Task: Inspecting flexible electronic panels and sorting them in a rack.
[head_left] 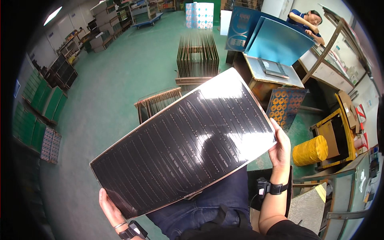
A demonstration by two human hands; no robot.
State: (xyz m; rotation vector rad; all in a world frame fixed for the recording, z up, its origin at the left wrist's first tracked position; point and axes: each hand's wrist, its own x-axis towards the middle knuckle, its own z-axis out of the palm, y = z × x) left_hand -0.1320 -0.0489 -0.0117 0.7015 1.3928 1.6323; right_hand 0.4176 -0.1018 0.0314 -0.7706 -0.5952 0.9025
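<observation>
A large, glossy black circuit board panel point(176, 148) with rows of fine lines and slots is held tilted in front of my body, its right end higher in the view. My left hand point(110, 207) grips the lower left corner, thumb on the face and fingers hidden behind. At the right edge my right hand point(281, 144) is closed on the panel, thumb along the rim and the other fingers mostly underneath. Bright light reflects off the upper right part of the board. Both wrists carry black straps with small devices.
Ahead stand a wire rack point(198, 60) and a lower rack point(160, 100) partly behind the panel. To the right are a bench point(256, 74) with blue sheets, a patterned copper board point(286, 106), and a yellow-wrapped roll point(310, 151). A co-worker point(306, 22) sits beyond.
</observation>
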